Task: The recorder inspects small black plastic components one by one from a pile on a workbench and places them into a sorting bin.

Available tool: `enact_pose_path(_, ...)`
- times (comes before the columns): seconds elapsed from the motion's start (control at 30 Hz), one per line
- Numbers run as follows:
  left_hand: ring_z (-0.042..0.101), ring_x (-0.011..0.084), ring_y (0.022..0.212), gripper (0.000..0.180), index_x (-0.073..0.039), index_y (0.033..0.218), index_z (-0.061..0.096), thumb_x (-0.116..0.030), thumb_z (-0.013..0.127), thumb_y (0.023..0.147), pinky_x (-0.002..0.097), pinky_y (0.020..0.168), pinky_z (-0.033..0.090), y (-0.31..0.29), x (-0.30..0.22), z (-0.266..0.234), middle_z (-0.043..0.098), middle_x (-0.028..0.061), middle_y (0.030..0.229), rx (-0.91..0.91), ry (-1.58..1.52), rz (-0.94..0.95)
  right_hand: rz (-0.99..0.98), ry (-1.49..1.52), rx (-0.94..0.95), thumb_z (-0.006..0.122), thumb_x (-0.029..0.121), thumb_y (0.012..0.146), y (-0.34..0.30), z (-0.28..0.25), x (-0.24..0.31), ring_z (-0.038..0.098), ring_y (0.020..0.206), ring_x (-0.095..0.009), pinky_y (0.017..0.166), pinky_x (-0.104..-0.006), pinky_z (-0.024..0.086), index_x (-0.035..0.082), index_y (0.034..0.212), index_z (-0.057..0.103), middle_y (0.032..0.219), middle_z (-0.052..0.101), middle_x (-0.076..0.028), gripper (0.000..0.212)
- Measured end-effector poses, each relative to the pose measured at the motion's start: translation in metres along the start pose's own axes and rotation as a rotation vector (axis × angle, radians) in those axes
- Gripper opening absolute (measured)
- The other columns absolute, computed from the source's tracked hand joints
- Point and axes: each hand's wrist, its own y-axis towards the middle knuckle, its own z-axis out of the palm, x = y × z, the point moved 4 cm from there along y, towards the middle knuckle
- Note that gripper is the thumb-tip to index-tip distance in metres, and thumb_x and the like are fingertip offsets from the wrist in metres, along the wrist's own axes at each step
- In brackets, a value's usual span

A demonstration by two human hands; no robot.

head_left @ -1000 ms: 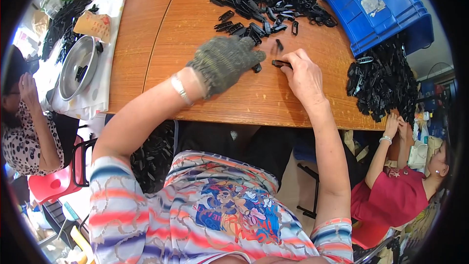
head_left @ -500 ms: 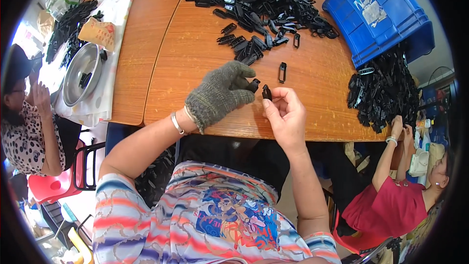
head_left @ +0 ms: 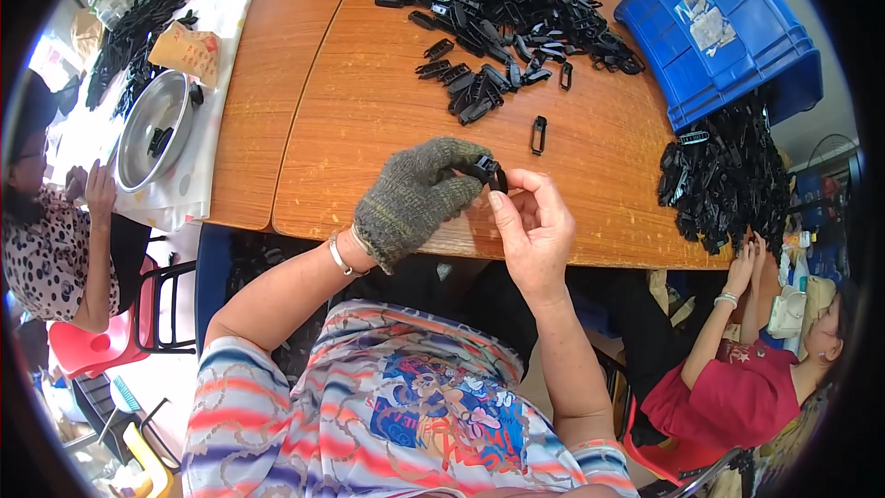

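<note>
My left hand [head_left: 415,195], in a grey-green knit glove, pinches a small black plastic piece [head_left: 483,165] between thumb and fingers. Against it, my bare right hand [head_left: 539,229] grips a second black piece [head_left: 500,181] between thumb and index finger. The two pieces touch just above the table's near edge; fingers partly cover both. Beyond my hands lies a slim black rectangular plastic frame [head_left: 538,136], and farther off is a similar frame [head_left: 566,76]. A small cluster of black plastic pieces [head_left: 477,97] sits in front of the large pile.
A large pile of black pieces [head_left: 479,0] covers the far wooden table [head_left: 369,101]. At right, a tilted blue crate [head_left: 728,46] stands by another pile [head_left: 719,180], where a co-worker in red [head_left: 719,392] reaches. At left are a metal bowl [head_left: 132,152] and another person [head_left: 60,249].
My hands have come together, and the two black pieces, apart before, now touch. The co-worker at right has shifted their arms; the person at left has lowered their hands slightly.
</note>
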Motion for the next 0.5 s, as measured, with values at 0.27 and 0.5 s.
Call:
enact_pose_path(0.27,0.071,0.0241,0.091,0.031,-0.002,0.118,0.068,-0.011,0.073,0.089,0.0335,0.081,0.056,-0.007,0.002,0.002,0.072,0.0134,0.103,-0.026,-0.035,-0.008,-0.092,-0.099,0.017,0.074,-0.005,0.085,-0.001,0.003,0.003,0.063,0.069,-0.013,0.06,-0.0251,0.05,-0.001,0.104,0.065,0.093,0.063,-0.007,0.022)
enact_pose_path(0.5,0.065,0.0217,0.09,0.031,-0.002,0.123,0.066,-0.008,0.067,0.093,0.034,0.083,0.054,-0.021,-0.012,0.008,0.07,0.0114,0.104,-0.04,0.065,0.126,-0.426,-0.428,-0.058,0.074,-0.009,0.076,-0.007,0.013,0.018,0.066,0.066,-0.022,0.056,-0.0317,0.051,0.002,0.102,0.063,0.092,0.063,-0.011,0.03)
